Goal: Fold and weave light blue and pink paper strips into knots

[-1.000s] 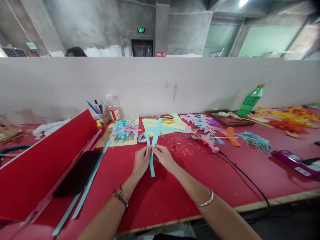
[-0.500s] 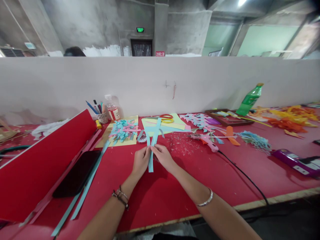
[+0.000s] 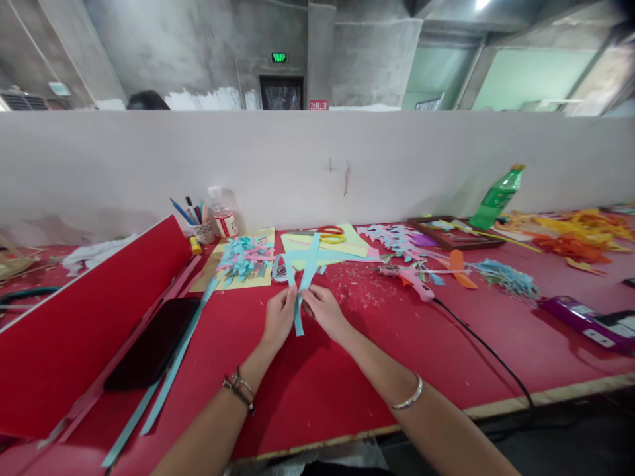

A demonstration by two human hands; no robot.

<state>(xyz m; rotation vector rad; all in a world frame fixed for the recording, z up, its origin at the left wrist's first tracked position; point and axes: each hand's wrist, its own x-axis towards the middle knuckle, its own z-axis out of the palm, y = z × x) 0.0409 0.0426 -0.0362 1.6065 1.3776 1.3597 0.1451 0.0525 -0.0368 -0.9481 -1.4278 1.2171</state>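
Observation:
A light blue paper strip point(image 3: 310, 262) is pinched between my two hands over the red table, its upper part split into two arms and a short tail hanging below. My left hand point(image 3: 280, 313) grips it from the left, thumb on top. From the right, my right hand point(image 3: 322, 309) holds it with bent fingers, partly hidden behind the paper. Just beyond lie red-and-yellow scissors point(image 3: 331, 234) on pale paper sheets point(image 3: 350, 233). A roll of clear tape point(image 3: 280, 270) sits near my left fingertips. Blue and pink paper knots point(image 3: 244, 258) are heaped on a yellow sheet.
A black phone point(image 3: 153, 344) and long blue strips point(image 3: 171, 387) lie at left beside a red board point(image 3: 109, 317). To the right are a pink glue gun point(image 3: 409, 279) with its cord, a purple power strip point(image 3: 585, 322) and a green bottle point(image 3: 497, 198).
The hands have shifted slightly apart around the blue strip. Its lower tail has swung a little left and up, and the tape roll shows more.

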